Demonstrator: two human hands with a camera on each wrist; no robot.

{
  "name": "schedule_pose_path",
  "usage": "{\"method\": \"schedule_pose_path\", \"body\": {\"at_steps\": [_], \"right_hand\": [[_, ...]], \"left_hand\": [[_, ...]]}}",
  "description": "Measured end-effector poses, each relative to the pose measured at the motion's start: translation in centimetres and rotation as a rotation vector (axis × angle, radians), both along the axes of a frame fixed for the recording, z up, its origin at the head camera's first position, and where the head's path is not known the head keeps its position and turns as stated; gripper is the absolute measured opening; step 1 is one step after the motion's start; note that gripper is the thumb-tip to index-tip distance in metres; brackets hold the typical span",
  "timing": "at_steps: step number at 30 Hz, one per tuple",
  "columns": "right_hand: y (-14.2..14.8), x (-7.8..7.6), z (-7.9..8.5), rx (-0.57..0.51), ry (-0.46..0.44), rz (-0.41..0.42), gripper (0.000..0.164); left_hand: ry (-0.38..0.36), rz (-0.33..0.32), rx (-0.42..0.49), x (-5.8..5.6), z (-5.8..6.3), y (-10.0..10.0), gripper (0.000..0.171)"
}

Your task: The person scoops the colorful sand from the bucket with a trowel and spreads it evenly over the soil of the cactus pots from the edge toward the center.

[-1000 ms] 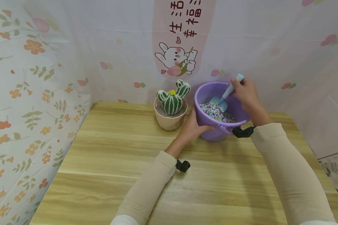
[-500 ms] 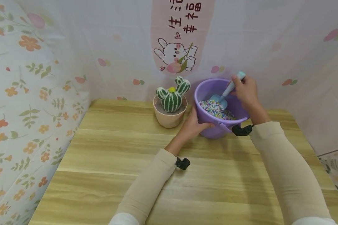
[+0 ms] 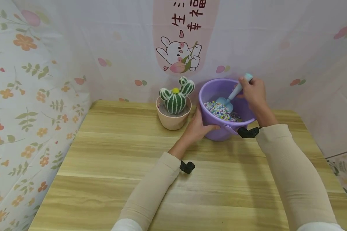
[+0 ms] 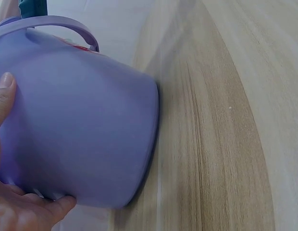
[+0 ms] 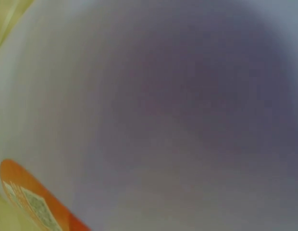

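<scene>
A purple bucket [image 3: 217, 134] stands at the back of the wooden table, partly filled with small multicoloured beads [image 3: 215, 109]. My left hand [image 3: 197, 128] holds its near left side, thumb across the front; in the left wrist view the thumb and fingers press the smooth bucket wall [image 4: 86, 115]. Above the rim, my right hand [image 3: 254, 94] grips the handle of a light blue toy shovel [image 3: 235, 93]. The shovel's blade rests in the beads, its tip partly buried. The right wrist view is filled by the blurred bucket side, with an orange sticker [image 5: 33, 199] on it.
Just left of the bucket stands a pale pink pot [image 3: 173, 122] with a crocheted cactus [image 3: 174, 103], close to my left hand. The bucket's handle [image 3: 230, 129] hangs down in front. A patterned cloth [image 3: 118, 48] backs the wooden table [image 3: 104, 160].
The head view has tilted slightly, so everything sits a little higher in it. Both hands keep their places on the bucket and shovel, and the shovel stays in the beads.
</scene>
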State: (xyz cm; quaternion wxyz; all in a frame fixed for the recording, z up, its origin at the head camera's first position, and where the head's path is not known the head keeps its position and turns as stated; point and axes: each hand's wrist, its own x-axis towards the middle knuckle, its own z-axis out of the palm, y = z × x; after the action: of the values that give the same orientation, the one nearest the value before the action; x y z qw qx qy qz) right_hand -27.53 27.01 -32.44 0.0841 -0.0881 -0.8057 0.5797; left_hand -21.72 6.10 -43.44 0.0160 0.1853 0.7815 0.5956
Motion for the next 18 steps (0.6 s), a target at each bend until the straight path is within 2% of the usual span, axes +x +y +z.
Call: {"method": "schedule_pose_path", "body": {"at_steps": [8, 18], "right_hand": [[0.08, 0.04, 0.18, -0.176, -0.009, 0.006, 0.041], [0.25, -0.10, 0.18, -0.233, -0.059, 0.010, 0.037]], "left_hand": [[-0.007, 0.007, -0.003, 0.02, 0.15, -0.07, 0.125], [-0.016, 0.015, -0.024, 0.06, 0.19, -0.01, 0.125]]}}
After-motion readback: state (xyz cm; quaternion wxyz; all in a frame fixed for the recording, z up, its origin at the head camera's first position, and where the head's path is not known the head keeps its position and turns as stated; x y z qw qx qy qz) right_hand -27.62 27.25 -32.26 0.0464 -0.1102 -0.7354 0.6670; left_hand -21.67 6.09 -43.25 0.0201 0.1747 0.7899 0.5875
